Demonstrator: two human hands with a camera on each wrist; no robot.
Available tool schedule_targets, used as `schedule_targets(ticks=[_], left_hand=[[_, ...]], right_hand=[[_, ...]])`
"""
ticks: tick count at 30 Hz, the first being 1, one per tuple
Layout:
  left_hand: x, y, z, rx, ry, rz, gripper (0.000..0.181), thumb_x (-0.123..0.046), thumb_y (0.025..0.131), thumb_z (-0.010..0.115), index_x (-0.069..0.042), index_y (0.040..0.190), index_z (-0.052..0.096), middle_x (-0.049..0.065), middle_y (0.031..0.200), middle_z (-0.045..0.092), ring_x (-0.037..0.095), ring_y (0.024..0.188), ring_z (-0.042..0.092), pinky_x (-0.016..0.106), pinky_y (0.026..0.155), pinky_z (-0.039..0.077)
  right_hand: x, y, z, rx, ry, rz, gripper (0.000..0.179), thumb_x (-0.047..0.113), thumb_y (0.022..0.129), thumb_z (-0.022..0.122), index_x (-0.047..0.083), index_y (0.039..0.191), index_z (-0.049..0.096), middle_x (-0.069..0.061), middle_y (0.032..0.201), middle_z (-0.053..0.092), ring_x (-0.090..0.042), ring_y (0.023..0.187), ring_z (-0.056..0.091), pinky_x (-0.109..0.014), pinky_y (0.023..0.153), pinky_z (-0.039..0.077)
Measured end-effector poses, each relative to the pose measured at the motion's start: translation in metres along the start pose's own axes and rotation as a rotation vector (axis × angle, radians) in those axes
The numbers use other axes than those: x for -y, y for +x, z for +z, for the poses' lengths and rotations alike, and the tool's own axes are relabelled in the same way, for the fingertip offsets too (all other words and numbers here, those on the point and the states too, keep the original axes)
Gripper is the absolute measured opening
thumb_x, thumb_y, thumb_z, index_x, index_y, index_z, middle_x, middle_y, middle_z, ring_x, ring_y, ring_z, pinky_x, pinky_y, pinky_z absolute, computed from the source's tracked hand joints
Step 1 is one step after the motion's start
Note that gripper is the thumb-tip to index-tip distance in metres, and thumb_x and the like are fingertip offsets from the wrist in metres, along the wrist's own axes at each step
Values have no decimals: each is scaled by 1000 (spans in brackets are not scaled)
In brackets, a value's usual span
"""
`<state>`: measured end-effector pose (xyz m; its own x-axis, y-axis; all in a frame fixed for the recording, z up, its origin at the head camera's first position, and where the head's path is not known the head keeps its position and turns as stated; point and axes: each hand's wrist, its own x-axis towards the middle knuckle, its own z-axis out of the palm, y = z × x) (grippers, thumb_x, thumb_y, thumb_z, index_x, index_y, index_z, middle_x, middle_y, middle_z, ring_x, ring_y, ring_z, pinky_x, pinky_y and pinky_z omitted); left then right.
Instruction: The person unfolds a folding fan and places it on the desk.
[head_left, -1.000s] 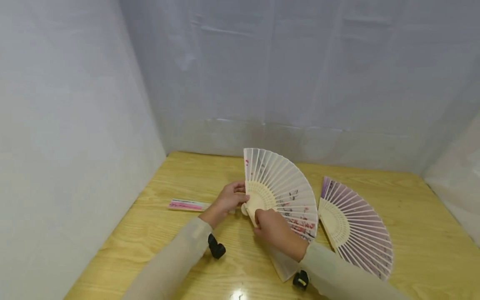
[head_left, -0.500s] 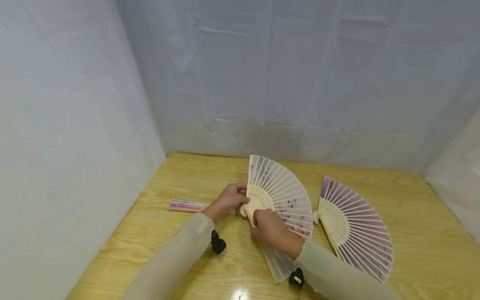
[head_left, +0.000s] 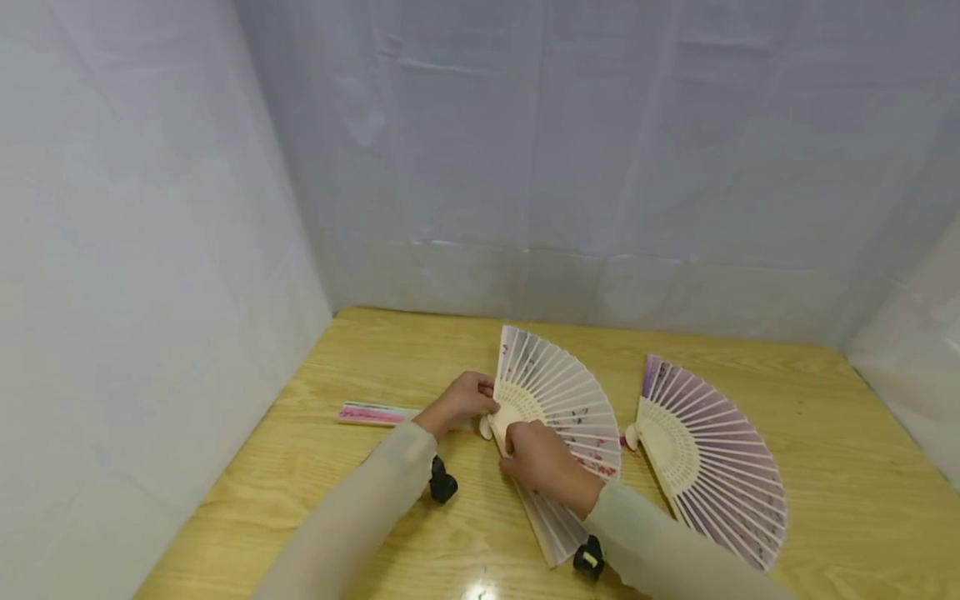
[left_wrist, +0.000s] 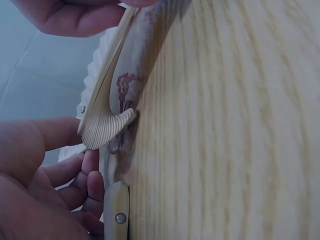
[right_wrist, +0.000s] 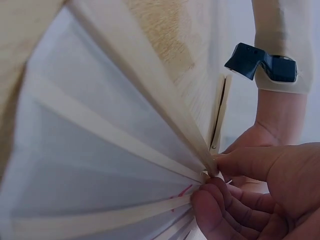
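A spread white folding fan [head_left: 562, 396] with red blossoms is in both hands. My left hand [head_left: 461, 398] pinches its pale ribs near the pivot, thumb on the near face. My right hand [head_left: 549, 461] grips the lower guard stick, which shows between thumb and bent fingers in the right wrist view. In the left wrist view, the fan's stacked ribs [left_wrist: 102, 122] tilt close over the wood, with a reddish cord [left_wrist: 122, 90] behind them. Part of the fan is hidden behind the right hand. A closed folding fan [head_left: 375, 413], pink and white, lies behind the left wrist.
A spread purple folding fan [head_left: 716, 446] lies on the right of the wooden table [head_left: 832, 467], a pale tag [head_left: 632, 437] at its pivot. White sheeting [head_left: 480, 167] hangs behind the table and along both sides. Each wrist wears a black camera [head_left: 442, 482].
Both hands have lowered the white fan a little, and its upper edge has come down toward the table. The purple fan's pivot and tag are now uncovered.
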<state>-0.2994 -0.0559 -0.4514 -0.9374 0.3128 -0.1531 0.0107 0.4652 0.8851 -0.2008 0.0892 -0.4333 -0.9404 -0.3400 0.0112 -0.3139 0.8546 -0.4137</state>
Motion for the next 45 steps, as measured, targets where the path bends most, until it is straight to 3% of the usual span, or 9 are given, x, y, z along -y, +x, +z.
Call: schedule_targets(ticks=[11,22,26,31,39,45], left_hand=[[-2,1,0,10,106,-29,24,6,82,66,7,106,65,7,84,56,15,76,50,21,64,44],[0,1,1,-7,115,-36,49,4,83,68,10,129,53,12,97,59,20,86,54,30,77,51],[2,2,-2,13,94,-51,49,-9,92,63,7,135,48,18,117,60,26,106,57,36,91,50],[5,1,-12,26,38,-73,48,-24,101,51,-2,143,42,23,142,45,36,129,44,48,104,42],[4,-13,-37,20,72,-33,53,-36,102,49,-5,145,40,21,135,49,33,117,52,49,94,47],[11,-26,-66,57,163,20,60,-41,99,54,-4,144,40,23,137,46,37,124,47,52,99,44]], right_hand=[[-3,0,2,-34,35,-26,19,11,76,75,10,71,56,1,59,51,-12,47,46,-24,41,38],[-3,0,1,-11,85,-28,20,12,82,75,8,79,56,2,58,50,-10,42,46,-24,38,37],[-3,1,-1,-29,78,-11,21,15,82,76,9,79,56,2,61,52,-12,48,47,-25,42,39],[-2,5,-5,-62,33,8,23,22,83,78,9,84,59,2,64,53,-13,55,49,-27,49,40],[8,15,-10,-91,-5,-38,27,26,82,79,6,90,63,-1,76,61,-15,66,56,-29,58,47],[22,27,-11,-93,-57,-72,33,30,80,81,5,97,67,-2,81,63,-14,70,57,-29,62,49]])
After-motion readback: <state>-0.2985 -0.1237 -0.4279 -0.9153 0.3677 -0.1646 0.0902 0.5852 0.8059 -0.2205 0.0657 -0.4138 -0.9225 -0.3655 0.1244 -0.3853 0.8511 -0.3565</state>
